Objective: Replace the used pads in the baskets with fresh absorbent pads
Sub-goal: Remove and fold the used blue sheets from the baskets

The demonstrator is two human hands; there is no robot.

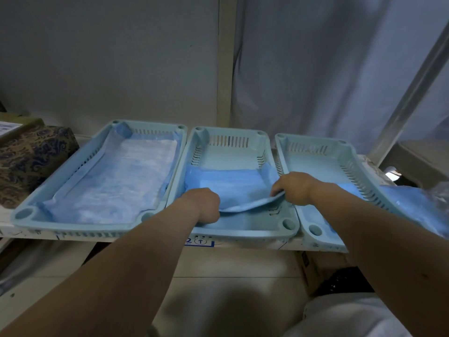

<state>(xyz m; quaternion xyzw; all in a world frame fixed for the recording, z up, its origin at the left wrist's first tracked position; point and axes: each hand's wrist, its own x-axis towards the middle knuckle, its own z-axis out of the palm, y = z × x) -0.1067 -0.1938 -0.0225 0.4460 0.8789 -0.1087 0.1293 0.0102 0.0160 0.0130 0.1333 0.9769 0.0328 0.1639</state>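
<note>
Nearest the camera, two bare forearms reach forward over a white shelf (150,235) carrying three pale blue plastic baskets side by side. Below the shelf edge, at lower right, a cardboard box (315,271) sits on the floor.

The left hand (205,205) is curled over the near left edge of a blue pad (233,188) in the middle basket (243,231), fingers tucked under and gripping the pad. The right hand (292,188) pinches the pad's near right corner, lifting that edge clear of the basket floor so it sags between the two hands. The pad covers only the near half of this basket; the far half of the floor is bare.

The left basket (73,227) holds a pad (116,181) laid flat along its whole length, edges turned up against the walls. The right basket (313,231) shows a bare floor at the far end, with blue pad material (418,210) draped over its right wall.

Farther left, a patterned cushion (31,159) rests at shelf level. Behind everything hangs a pale curtain (315,69).
</note>
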